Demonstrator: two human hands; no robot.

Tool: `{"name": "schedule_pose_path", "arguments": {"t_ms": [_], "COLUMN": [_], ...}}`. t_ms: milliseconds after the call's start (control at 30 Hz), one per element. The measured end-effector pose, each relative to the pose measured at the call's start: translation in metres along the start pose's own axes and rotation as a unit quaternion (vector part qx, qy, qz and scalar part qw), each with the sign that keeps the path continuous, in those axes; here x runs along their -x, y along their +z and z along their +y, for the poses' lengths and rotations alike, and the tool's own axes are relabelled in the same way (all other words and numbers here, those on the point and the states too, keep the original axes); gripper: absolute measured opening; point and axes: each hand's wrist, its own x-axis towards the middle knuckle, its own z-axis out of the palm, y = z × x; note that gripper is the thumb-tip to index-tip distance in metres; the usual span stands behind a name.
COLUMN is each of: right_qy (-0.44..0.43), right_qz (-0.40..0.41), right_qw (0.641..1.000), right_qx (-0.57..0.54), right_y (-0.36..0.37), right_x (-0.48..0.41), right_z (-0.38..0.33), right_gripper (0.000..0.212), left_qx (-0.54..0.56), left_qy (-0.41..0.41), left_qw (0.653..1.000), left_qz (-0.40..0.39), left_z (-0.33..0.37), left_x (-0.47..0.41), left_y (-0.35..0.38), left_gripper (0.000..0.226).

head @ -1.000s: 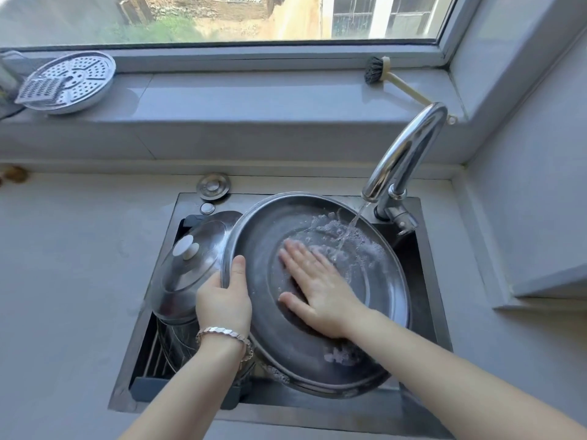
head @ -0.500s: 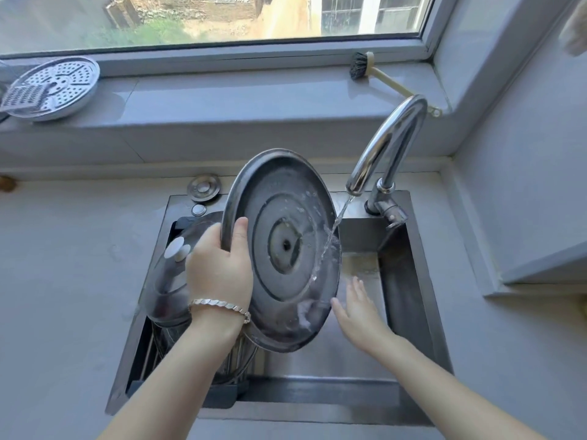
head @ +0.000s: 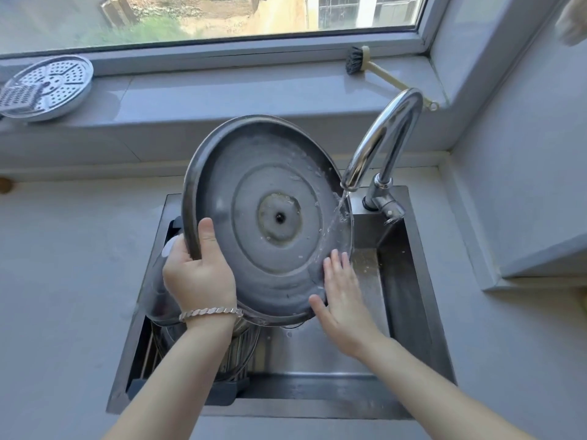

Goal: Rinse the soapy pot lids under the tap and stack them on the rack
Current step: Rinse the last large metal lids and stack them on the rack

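left hand grip clamps round steel lid rim | right hand flat, fingers apart (wet underside) | tap streaming

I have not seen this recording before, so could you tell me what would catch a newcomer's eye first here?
The big steel lid fills the middle, tilted over the sink with its underside to the camera. The left hand grips its left rim, and the open right hand rests at its lower right edge. Water from the tap hits the lid's right side.
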Motion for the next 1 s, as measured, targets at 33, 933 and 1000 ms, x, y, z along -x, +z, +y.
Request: {"name": "schedule_pose_path", "arguments": {"t_ms": [33, 933, 1000], "right_qy": [-0.046, 0.003, 0.132], "right_qz": [0.019, 0.032, 0.044], "right_qw": [0.999, 0.999, 0.988], "right_qx": [0.016, 0.041, 0.066], "right_y": [0.003, -0.014, -0.023], "right_x": [0.003, -0.022, -0.034], "right_z": [-0.014, -0.012, 0.014], "right_gripper": [0.094, 0.084, 0.078], "left_qx": [0.004, 0.004, 0.004], "left_qy": [-0.011, -0.093, -0.105], "left_qw": [1.000, 0.991, 0.989], "left_qz": [0.007, -0.092, -0.104], "left_z": [0.000, -0.009, -0.010], "left_x": [0.002, 0.017, 0.021], "left_y": [0.002, -0.005, -0.008], "left_gripper": [0.048, 0.049, 0.048]}}
